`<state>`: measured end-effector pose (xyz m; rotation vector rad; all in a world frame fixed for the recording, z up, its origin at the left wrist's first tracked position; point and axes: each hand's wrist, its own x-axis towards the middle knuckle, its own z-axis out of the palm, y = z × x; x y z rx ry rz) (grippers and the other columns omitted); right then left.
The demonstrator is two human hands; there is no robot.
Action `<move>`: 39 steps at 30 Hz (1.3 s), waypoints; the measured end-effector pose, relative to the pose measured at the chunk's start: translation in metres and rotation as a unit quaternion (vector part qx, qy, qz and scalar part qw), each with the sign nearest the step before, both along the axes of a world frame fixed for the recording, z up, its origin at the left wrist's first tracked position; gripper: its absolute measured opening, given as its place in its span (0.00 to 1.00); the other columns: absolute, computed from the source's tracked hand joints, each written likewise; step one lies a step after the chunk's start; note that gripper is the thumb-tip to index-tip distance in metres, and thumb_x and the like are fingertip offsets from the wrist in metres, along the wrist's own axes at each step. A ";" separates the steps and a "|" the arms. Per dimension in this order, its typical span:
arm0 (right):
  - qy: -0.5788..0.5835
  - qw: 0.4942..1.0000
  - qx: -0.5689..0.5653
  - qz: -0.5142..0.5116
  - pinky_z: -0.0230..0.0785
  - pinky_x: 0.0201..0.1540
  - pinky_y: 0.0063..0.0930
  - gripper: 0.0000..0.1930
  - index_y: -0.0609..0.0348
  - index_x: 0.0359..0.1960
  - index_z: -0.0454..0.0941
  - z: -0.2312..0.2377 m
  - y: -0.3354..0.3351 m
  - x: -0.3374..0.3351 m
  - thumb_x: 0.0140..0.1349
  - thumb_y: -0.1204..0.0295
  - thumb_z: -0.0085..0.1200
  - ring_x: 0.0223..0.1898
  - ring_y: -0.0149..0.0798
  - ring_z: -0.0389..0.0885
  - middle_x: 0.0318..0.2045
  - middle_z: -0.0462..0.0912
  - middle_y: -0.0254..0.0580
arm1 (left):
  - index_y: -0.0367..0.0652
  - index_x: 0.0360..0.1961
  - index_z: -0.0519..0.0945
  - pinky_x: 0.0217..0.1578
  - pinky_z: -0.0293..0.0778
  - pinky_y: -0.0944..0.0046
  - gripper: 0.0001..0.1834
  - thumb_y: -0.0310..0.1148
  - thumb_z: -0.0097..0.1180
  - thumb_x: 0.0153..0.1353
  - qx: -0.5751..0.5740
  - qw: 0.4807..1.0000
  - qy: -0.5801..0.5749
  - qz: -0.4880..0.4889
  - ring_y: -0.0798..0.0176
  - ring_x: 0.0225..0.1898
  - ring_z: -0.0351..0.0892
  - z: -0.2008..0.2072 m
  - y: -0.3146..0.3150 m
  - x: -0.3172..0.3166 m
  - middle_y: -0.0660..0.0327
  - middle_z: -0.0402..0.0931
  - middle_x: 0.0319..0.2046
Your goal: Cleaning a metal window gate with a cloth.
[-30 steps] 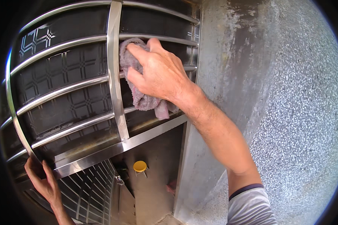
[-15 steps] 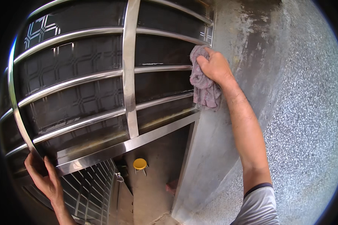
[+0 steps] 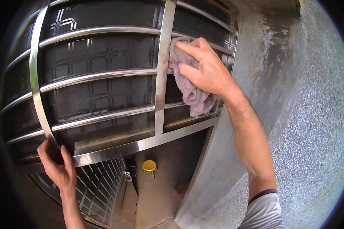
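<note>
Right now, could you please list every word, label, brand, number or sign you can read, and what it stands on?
There are none: no readable writing shows on the cloth, metal bars, yellow stool or wall. The dark panels show a crossing-line pattern, not letters.

The cloth (image 3: 191, 95) lies beneath my right hand (image 3: 208, 68), on the grille (image 3: 103, 74), just right of the middle post (image 3: 164, 68). My left hand (image 3: 59, 168) is at the left post's (image 3: 34, 65) foot. Right of the grille stands the wall (image 3: 263, 95). Below the rail (image 3: 141, 144), the stool (image 3: 149, 165) stands on the floor (image 3: 153, 198), right of the gate (image 3: 97, 187).
</note>
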<state>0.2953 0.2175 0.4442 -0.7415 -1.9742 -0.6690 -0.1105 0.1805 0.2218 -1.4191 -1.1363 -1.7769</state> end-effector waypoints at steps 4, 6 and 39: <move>-0.133 0.986 -0.017 -0.100 0.75 0.59 0.46 0.27 0.45 0.60 0.82 0.012 -0.012 0.005 0.55 0.72 0.64 0.59 0.59 0.79 0.57 0.73 0.60 | 0.33 0.59 0.73 0.43 0.71 0.69 0.21 0.24 0.62 0.67 -0.010 1.000 -0.020 -0.021 0.67 0.39 0.72 -0.004 0.002 -0.003 0.59 0.73 0.46; -0.167 0.978 -0.016 -0.121 0.75 0.60 0.46 0.27 0.40 0.61 0.82 0.013 -0.016 0.003 0.57 0.72 0.65 0.60 0.56 0.78 0.59 0.73 0.56 | 0.34 0.59 0.72 0.45 0.72 0.69 0.20 0.25 0.61 0.69 -0.021 1.000 -0.011 -0.014 0.69 0.41 0.73 0.000 -0.002 -0.006 0.60 0.73 0.46; -0.242 0.944 0.118 -0.191 0.68 0.63 0.46 0.28 0.37 0.62 0.82 0.095 -0.010 0.001 0.61 0.81 0.56 0.58 0.49 0.74 0.58 0.74 0.44 | 0.35 0.57 0.71 0.46 0.72 0.68 0.19 0.24 0.60 0.67 -0.064 0.997 -0.042 0.005 0.68 0.41 0.72 0.005 -0.011 0.004 0.61 0.71 0.43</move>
